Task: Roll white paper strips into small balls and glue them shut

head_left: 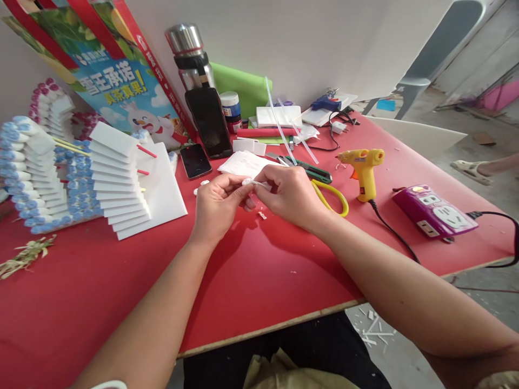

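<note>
My left hand (221,202) and my right hand (290,194) meet above the red table. Fingertips of both are pinched on a small white twisted piece (248,182), which looks like tissue; fingers partly cover it. Just behind them lies a flat stack of white tissue sheets (243,163). Little white rounded pieces (201,187) rest beside my left hand, partly hidden by it. A white scrap (261,215) is on the table below the hands. Close to my right hand are a green utility knife (312,170) and a yellow loop (343,205).
To the right stand a yellow glue gun (364,170) and a purple power strip (433,210) with cords. White stepped foam models (121,189) with blue-and-white trim fill the left. Phones (196,161), a steel flask (186,46) and a printed bag (117,70) are at the back.
</note>
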